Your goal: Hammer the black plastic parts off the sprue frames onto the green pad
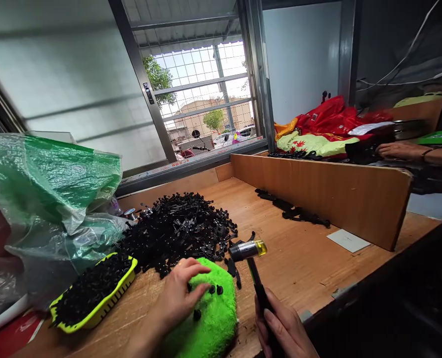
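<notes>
My right hand is wrapped round the black handle of a small two-faced mallet. The mallet's metal head, with one dark end and one yellow end, is raised above the table. My left hand rests over a bright green fuzzy pad, thumb and index finger apart. Beside the thumb tip are two small round black pieces. Another black piece lies lower on the pad, and one more is partly hidden by the fingers. Just behind the pad rises a large heap of black plastic parts.
A yellow basket full of small black pieces stands left, near green plastic bags. A wooden divider bounds the right side; flat black parts and a white card lie by it. Beyond, another person's hand handles black parts.
</notes>
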The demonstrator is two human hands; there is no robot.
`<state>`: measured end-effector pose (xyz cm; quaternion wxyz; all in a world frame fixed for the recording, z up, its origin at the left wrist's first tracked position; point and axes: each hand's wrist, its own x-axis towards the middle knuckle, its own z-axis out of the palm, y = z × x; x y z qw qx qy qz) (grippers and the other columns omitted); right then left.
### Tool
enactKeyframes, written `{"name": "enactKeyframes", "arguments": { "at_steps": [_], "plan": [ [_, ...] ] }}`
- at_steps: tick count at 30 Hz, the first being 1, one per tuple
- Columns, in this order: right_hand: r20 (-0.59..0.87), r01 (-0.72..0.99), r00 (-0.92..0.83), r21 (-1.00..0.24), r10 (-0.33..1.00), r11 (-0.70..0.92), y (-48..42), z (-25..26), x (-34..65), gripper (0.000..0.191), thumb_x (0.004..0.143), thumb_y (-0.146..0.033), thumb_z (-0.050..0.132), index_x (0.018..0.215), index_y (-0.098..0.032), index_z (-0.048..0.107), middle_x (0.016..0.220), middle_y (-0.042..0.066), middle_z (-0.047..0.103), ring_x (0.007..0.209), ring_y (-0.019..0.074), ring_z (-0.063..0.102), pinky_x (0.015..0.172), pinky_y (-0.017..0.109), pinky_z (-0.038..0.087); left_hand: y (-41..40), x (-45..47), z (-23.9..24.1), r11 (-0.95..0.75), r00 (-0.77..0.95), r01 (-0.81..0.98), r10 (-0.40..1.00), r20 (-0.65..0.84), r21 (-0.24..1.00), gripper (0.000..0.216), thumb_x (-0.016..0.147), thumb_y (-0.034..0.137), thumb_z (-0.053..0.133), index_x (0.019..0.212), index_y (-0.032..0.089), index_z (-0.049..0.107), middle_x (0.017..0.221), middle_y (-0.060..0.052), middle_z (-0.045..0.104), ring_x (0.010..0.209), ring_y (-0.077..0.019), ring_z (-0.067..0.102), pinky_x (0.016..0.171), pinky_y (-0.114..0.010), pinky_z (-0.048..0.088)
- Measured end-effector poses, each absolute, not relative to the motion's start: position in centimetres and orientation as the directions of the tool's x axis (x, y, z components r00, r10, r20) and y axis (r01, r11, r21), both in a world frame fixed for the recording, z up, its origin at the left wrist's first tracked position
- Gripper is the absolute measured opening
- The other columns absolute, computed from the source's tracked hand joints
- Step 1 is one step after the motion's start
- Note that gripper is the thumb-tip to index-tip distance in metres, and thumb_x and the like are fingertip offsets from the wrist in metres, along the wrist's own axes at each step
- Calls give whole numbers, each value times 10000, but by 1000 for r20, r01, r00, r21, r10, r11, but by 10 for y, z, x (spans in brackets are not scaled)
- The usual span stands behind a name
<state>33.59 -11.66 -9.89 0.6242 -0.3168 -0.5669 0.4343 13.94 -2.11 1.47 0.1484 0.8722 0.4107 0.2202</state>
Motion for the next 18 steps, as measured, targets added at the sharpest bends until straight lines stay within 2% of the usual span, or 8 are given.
{"name": "enactKeyframes", "arguments": {
  "at_steps": [3, 6, 10, 13, 18],
  "plan": [
    [419, -192, -31, -893, 907, 406, -117, -98, 337, 381, 961, -482, 336, 1107, -139, 412, 583, -47, 430, 409, 108, 439, 401, 220, 330, -24, 159, 15, -711, 689, 607, 694, 209, 356, 115, 765, 210, 597, 799, 250, 699, 896, -20, 647, 892, -200, 541, 821, -351, 383],
    [407, -190, -22, -898, 913, 396, -116, -101, 337, 400, 960, -488, 330, 1138, -136, 394, 615, -43, 425, 422, 108, 443, 393, 217, 338, -24, 164, 13, -725, 707, 616, 681, 190, 306, 125, 776, 180, 587, 716, 236, 682, 853, -11, 633, 880, -192, 530, 799, -354, 365],
    [396, -173, -2, -905, 918, 389, -114, -108, 337, 501, 957, -494, 335, 1280, -114, 294, 599, -44, 447, 413, 117, 457, 385, 219, 348, -29, 152, 15, -708, 703, 653, 699, 130, 271, 116, 781, 172, 577, 723, 223, 663, 868, -12, 619, 888, -196, 525, 808, -374, 356],
    [398, -166, 14, -904, 917, 395, -115, -110, 336, 514, 957, -495, 341, 1301, -115, 305, 611, -32, 476, 424, 117, 471, 402, 223, 368, -34, 143, 17, -700, 705, 671, 704, 80, 244, 124, 786, 188, 571, 738, 237, 674, 900, -22, 616, 913, -213, 524, 823, -396, 361],
    [425, -176, 34, -888, 904, 424, -117, -105, 334, 513, 964, -470, 347, 1312, -97, 294, 574, -52, 458, 392, 108, 459, 398, 221, 351, -37, 135, 9, -663, 664, 691, 739, 112, 288, 128, 780, 259, 581, 771, 288, 706, 1071, -51, 594, 1059, -272, 483, 879, -444, 366]
  ]
}}
